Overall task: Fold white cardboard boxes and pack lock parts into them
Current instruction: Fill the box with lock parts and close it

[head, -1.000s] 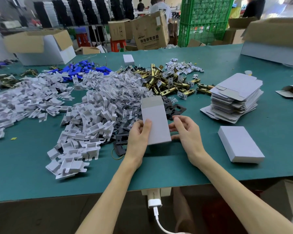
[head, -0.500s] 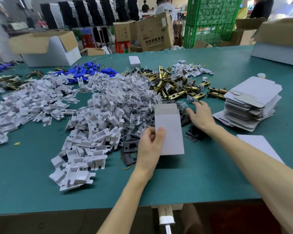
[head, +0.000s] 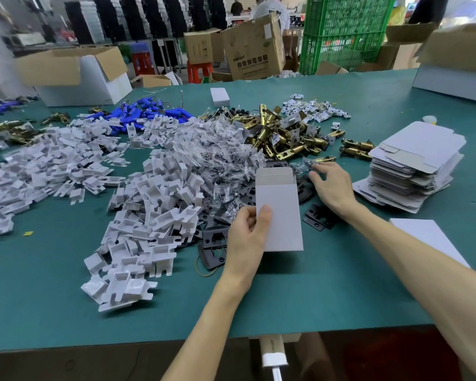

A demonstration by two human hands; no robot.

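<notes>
Now the white folded cardboard box [head: 282, 215] sits open-topped in the left hand [head: 245, 240], which pinches its near corner. The right hand [head: 333, 188] has left it and reached just beyond, fingers spread, not gripping yet, by the shiny brass lock parts [head: 286, 152]. Packing likely comes next.

Green crate [head: 346, 31] in bkgd, brown carton [head: 254, 48] nr it, red stool [head: 199, 71]

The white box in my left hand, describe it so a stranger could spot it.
On the green table, look left of the stack of flat box blanks. There the left hand holds one white box by its left edge. Unlike the blanks, it is folded up, top flap open.
</notes>
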